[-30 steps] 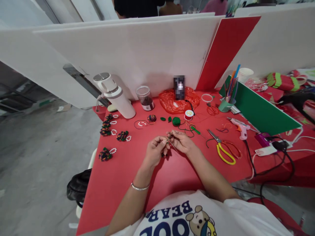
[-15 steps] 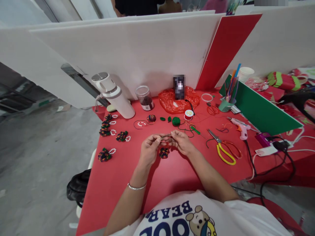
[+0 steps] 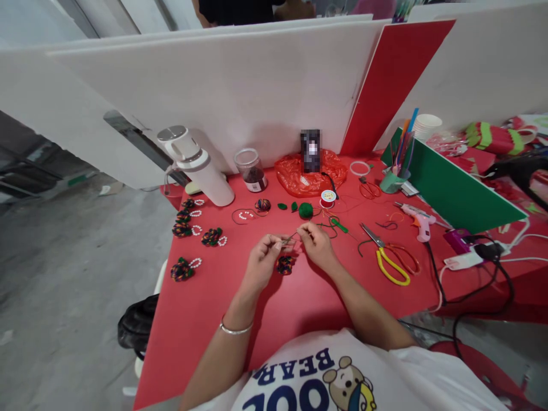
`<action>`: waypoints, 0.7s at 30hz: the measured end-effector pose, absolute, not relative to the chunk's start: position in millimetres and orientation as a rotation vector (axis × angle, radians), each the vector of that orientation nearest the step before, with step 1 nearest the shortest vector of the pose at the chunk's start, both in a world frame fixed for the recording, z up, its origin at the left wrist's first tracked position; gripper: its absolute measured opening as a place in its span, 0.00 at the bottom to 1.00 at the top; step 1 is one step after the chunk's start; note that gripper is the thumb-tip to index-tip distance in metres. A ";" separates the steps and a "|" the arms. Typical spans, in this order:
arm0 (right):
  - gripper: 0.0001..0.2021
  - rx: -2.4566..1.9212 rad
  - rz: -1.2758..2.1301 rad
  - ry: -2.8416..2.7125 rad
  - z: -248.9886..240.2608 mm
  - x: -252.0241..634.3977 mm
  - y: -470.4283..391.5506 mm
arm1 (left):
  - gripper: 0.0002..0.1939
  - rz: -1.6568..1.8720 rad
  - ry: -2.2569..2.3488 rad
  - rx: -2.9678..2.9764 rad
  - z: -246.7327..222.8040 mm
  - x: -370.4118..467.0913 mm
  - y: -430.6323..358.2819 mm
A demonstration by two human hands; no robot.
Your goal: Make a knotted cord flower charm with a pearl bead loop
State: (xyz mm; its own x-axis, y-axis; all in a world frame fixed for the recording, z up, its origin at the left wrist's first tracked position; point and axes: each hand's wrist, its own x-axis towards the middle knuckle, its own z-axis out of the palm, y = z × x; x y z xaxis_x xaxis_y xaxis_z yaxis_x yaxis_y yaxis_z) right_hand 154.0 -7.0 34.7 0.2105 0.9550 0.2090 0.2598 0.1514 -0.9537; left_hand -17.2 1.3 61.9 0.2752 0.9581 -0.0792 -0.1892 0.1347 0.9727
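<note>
My left hand (image 3: pixel 264 258) pinches one end of a thin dark strand (image 3: pixel 290 236), too fine to identify exactly. The fingertips of my right hand (image 3: pixel 315 244) are closed at its other end. Just below the hands, a multicoloured knitted yarn flower (image 3: pixel 285 265) lies on the red table. Beyond the fingers sit a green yarn ball (image 3: pixel 305 210), small green leaf pieces (image 3: pixel 294 206) and a green-handled crochet hook (image 3: pixel 339 226). A multicoloured yarn ball (image 3: pixel 262 205) rests near some loose white beads (image 3: pixel 245 215).
Yarn flowers with bead loops (image 3: pixel 183 269) line the left side. A white flask (image 3: pixel 209 180), clear jar (image 3: pixel 252 171) and red plastic bag (image 3: pixel 286 174) stand behind. Yellow-handled scissors (image 3: pixel 391 266), a pink glue gun (image 3: pixel 422 222) and a power strip (image 3: pixel 464 261) occupy the right.
My hands have drawn slightly apart, and the strand between them now slants more. The yarn flower below remains in place.
</note>
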 end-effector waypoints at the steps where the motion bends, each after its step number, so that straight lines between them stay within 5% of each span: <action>1: 0.10 -1.318 0.755 -1.287 35.6 154.5 -6.8 | 0.14 1.010 0.889 1.042 61.8 -17.7 2.4; 10: 0.16 -1.054 1.339 -0.999 32.0 151.2 -8.1 | 0.17 0.809 0.864 0.909 72.5 -26.5 15.2; 21: 0.16 -1.156 1.175 -1.069 41.7 150.8 -10.9 | 0.13 0.911 0.929 1.392 70.8 -32.5 16.4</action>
